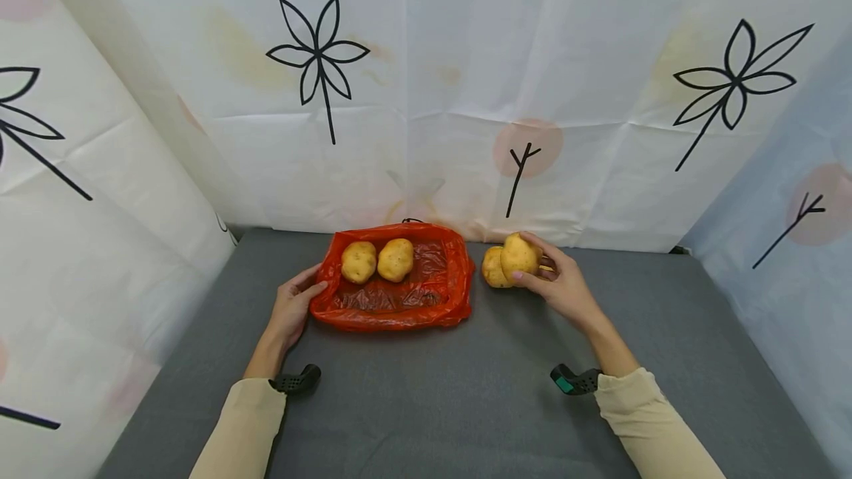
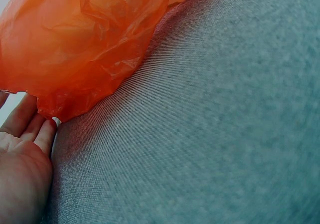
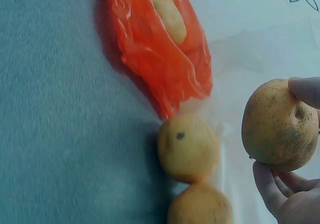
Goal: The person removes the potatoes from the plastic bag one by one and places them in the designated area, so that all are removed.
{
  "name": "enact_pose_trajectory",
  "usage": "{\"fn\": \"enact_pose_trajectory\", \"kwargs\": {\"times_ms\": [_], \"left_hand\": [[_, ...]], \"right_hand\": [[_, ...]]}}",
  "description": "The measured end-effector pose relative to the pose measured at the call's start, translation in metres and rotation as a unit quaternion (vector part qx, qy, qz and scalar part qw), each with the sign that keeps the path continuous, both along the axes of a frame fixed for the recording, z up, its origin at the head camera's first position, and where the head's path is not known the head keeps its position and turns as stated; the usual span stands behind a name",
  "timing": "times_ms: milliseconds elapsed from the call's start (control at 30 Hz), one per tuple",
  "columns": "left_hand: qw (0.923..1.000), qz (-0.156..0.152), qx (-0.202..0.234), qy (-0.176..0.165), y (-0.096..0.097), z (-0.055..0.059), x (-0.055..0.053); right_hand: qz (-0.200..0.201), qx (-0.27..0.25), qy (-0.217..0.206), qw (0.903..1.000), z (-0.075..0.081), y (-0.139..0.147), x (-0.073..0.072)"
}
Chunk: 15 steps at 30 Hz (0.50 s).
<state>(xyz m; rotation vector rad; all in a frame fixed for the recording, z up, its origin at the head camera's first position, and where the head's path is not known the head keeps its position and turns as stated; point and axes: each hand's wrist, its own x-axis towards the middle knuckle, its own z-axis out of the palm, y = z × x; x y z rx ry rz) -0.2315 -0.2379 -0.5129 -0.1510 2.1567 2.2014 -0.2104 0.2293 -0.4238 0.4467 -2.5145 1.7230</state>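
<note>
A red plastic bag (image 1: 393, 320) lies spread open on the table with two potatoes (image 1: 396, 260) inside, toward its left and back. My left hand (image 1: 291, 307) holds the bag's left edge; in the left wrist view its fingers (image 2: 46, 136) meet the bag's lower end. To the right of the bag, my right hand (image 1: 562, 287) grips a potato (image 1: 519, 257) between thumb and fingers, raised off the table. Behind it, loose potatoes stand on the table; the right wrist view shows one potato (image 3: 189, 148) touching another potato (image 3: 201, 208).
A grey cloth covers the table (image 1: 426, 405). White curtains (image 1: 426, 94) printed with flowers hang at the back and both sides, close to the bag and potatoes. Each wrist wears a dark band (image 1: 296, 381).
</note>
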Motion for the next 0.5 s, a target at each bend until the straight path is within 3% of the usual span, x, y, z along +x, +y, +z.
{"fn": "enact_pose_trajectory", "kwargs": {"times_ms": [500], "left_hand": [[1.0,-0.002,0.002,0.009,0.0,-0.001,0.001]], "right_hand": [[-0.024,0.014,-0.006,0.9996,0.005,0.031,0.01]]}}
